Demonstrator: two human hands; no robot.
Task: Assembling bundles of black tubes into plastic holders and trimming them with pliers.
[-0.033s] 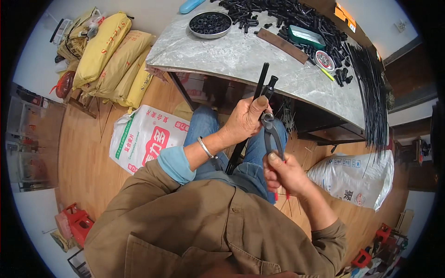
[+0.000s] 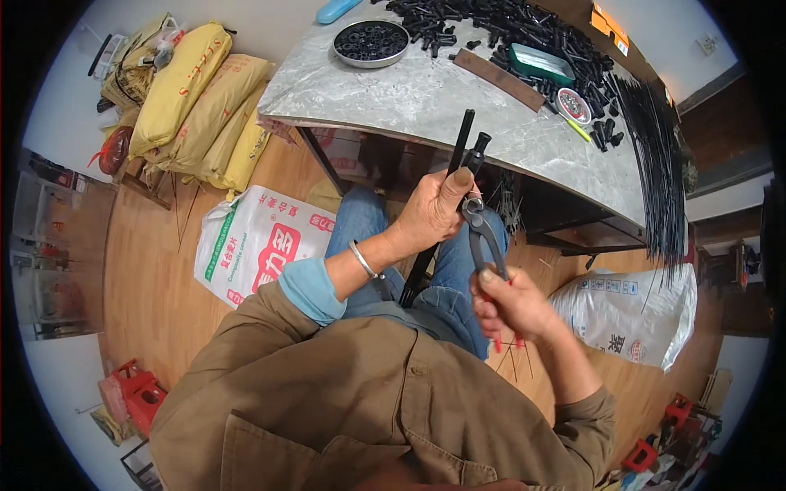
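Above my lap, my left hand (image 2: pixel 439 203) is closed around a bundle of thin black rods (image 2: pixel 463 141) and a black tubular fitting (image 2: pixel 478 149), its thumb pressed over them. The rods slant up toward the table, and their lower ends rest between my thighs. My right hand (image 2: pixel 514 304) is wrapped around the red handles of dark metal pincers (image 2: pixel 483 239). The pincers' head sits right beside my left thumb, by the lower end of the fitting. Whether its jaws bite on anything there is too small to tell.
The marble-patterned table (image 2: pixel 344 94) ahead bears a pile of black fittings (image 2: pixel 565 41), a round tin of black rings (image 2: pixel 371 45), a brown metal bar (image 2: pixel 498 79), a green box (image 2: pixel 540 65) and long black rods (image 2: pixel 647 164). Sacks (image 2: pixel 180 98) are stacked left; a white sack (image 2: pixel 639 315) lies right.
The pincers' handles have spread wider apart, and my right hand has shifted slightly to the right. My left hand and the rods have hardly moved.
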